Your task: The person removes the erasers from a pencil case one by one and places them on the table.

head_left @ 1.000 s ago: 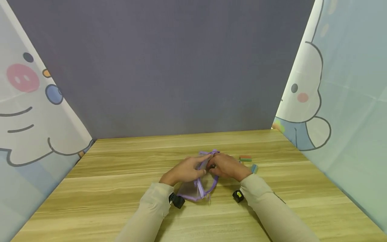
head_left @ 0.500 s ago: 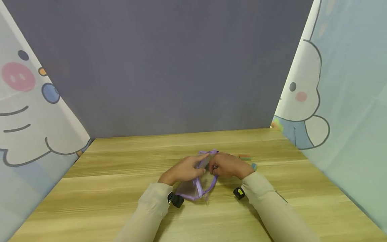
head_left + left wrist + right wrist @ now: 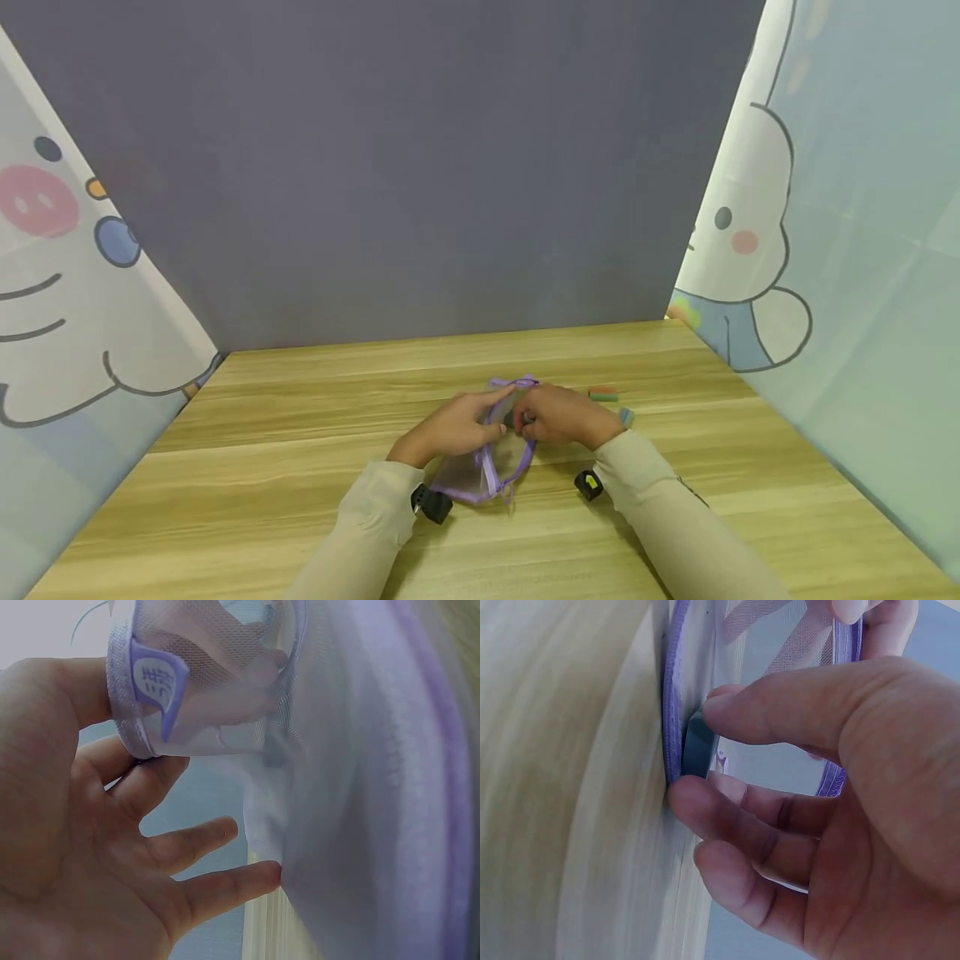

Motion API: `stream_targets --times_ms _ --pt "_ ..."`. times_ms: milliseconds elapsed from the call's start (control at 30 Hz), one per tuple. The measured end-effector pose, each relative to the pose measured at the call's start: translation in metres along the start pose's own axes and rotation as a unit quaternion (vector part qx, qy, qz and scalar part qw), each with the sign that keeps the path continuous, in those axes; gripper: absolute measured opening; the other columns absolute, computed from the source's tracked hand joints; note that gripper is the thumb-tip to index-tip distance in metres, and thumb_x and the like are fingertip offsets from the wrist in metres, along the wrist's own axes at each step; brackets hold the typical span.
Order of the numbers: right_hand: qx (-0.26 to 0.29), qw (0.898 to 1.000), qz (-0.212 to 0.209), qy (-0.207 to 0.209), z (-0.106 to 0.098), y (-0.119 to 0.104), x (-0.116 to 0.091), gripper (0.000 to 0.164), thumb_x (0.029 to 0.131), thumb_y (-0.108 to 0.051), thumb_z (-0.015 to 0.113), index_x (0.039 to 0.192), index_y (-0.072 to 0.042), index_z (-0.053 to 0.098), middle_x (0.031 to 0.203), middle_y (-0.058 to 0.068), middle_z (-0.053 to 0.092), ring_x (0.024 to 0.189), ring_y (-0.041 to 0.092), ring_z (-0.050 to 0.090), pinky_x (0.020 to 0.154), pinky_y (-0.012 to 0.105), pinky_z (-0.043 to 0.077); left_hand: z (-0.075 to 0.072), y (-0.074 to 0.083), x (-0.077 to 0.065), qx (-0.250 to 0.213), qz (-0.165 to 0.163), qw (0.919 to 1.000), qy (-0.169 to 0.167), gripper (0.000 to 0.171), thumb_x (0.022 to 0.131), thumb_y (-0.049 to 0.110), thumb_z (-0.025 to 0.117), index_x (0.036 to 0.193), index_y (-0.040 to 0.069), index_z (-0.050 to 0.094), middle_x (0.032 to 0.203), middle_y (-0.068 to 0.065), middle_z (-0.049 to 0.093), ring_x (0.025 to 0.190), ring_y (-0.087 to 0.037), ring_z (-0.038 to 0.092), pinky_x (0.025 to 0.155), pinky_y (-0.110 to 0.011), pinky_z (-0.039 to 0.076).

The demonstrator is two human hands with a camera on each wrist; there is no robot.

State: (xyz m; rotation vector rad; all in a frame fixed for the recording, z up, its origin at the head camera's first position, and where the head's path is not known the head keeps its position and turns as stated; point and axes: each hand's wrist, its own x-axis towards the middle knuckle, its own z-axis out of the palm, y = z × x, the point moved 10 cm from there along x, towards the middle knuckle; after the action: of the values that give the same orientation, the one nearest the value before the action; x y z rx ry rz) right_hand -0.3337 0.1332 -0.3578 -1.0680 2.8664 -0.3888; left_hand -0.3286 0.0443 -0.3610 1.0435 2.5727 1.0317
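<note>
A see-through mesh zipper pouch [image 3: 459, 473] with purple edging lies on the wooden table, its mouth spread apart. At its left rim, my left hand [image 3: 452, 428] grips the zipper edge; the left wrist view shows a purple label tab [image 3: 160, 681] there, with the lower fingers spread. My right hand [image 3: 564, 415] reaches in at the mouth from the right. Between its thumb and fingers it pinches a small dark teal block [image 3: 698, 746], just inside the purple zipper edge. The mesh veils part of the right fingers in the left wrist view.
Right of the pouch lie a red-and-green piece [image 3: 603, 393] and a blue piece [image 3: 626, 417], close to the right wrist. A dark grey panel [image 3: 450, 183] stands behind the table [image 3: 300, 450], with printed curtains at both sides.
The right fingers have shifted slightly at the pouch mouth, and a dark piece now shows by them. The left hand keeps its place on the rim. The whole view has turned slightly.
</note>
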Motion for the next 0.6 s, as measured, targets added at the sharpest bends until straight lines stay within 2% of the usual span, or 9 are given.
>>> stream_targets --times_ms 133,367,433,600 --pt "0.001 1.000 0.002 -0.003 0.0007 -0.0021 0.0005 0.011 0.088 -0.010 0.073 0.092 -0.019 0.075 0.091 -0.010 0.068 0.080 0.008 0.061 0.073 0.033 0.053 0.0001 -0.0013 -0.0016 -0.011 0.001 0.9999 -0.005 0.070 0.097 0.020 0.063 0.159 0.021 0.031 0.050 0.011 0.030 0.040 -0.005 0.028 0.042 -0.024 0.033" --pt "-0.008 1.000 -0.011 -0.005 -0.0019 -0.0051 0.0015 0.011 0.086 -0.008 0.073 0.086 -0.019 0.075 0.087 -0.010 0.067 0.074 0.006 0.057 0.071 0.030 0.051 -0.0028 -0.0021 -0.0006 0.009 0.001 1.0000 0.004 0.069 0.097 0.022 0.063 0.159 0.020 0.033 0.054 0.011 0.030 0.041 -0.005 0.026 0.054 -0.028 0.041" --pt "-0.012 1.000 -0.014 -0.004 -0.0036 -0.0055 0.0002 0.012 0.085 -0.006 0.072 0.084 -0.018 0.074 0.086 -0.010 0.067 0.074 0.006 0.057 0.070 0.030 0.051 -0.0023 -0.0016 0.0005 0.010 0.001 0.9999 0.003 0.069 0.097 0.023 0.063 0.159 0.020 0.032 0.053 0.011 0.030 0.041 -0.005 0.026 0.054 -0.030 0.042" --pt "-0.011 1.000 -0.008 -0.020 -0.0035 -0.0037 -0.0031 0.013 0.086 -0.005 0.073 0.084 -0.018 0.072 0.085 -0.009 0.066 0.074 0.007 0.058 0.070 0.031 0.052 -0.0009 -0.0011 0.0022 0.011 -0.003 0.9999 0.000 0.070 0.097 0.023 0.063 0.159 0.021 0.032 0.059 0.009 0.037 0.043 -0.006 0.026 0.062 -0.031 0.044"
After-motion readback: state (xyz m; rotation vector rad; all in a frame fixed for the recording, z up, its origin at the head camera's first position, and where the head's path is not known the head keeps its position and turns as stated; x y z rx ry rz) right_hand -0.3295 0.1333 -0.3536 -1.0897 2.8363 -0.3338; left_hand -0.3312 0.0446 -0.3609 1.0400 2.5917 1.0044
